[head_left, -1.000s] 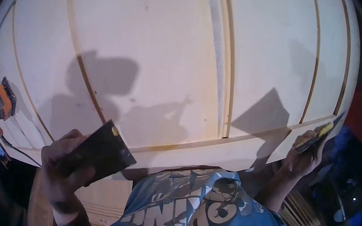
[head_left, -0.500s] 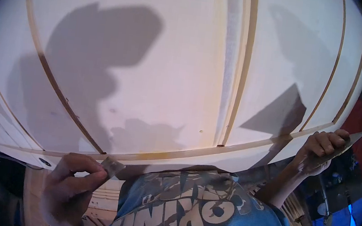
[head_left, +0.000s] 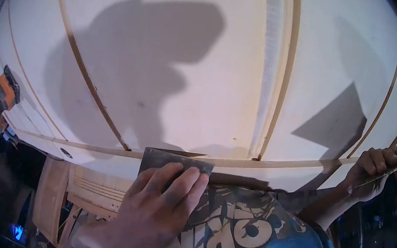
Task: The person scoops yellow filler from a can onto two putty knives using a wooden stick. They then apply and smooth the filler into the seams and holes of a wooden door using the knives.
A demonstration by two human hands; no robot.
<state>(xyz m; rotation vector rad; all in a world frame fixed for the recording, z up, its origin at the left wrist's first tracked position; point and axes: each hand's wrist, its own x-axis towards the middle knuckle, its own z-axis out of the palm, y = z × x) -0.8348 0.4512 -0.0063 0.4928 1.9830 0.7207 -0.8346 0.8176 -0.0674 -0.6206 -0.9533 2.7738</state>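
A dark rectangular flat piece (head_left: 174, 159) lies under the spread fingertips of my left hand (head_left: 161, 204), its upper edge against the wooden strip (head_left: 237, 167) along the near edge of a large pale panel (head_left: 211, 101). Whether my left thumb grips it from behind is hidden. At the right, beyond the panel's edge, my right hand (head_left: 375, 170) is closed round a thin flat plate (head_left: 384, 177), seen nearly edge-on. Its pointed shadow falls on the panel.
Narrow brown strips (head_left: 83, 71) run across the panel. An orange and black object (head_left: 8, 88) rests at its far left. Below the left edge stand wooden slats (head_left: 96, 191) and a wooden board (head_left: 50, 197). A printed blue shirt (head_left: 263, 241) fills the bottom.
My left hand has moved right and turned its back to the camera; its piece now shows its broad face at the strip. My right hand appears slightly farther right. The view has shifted.
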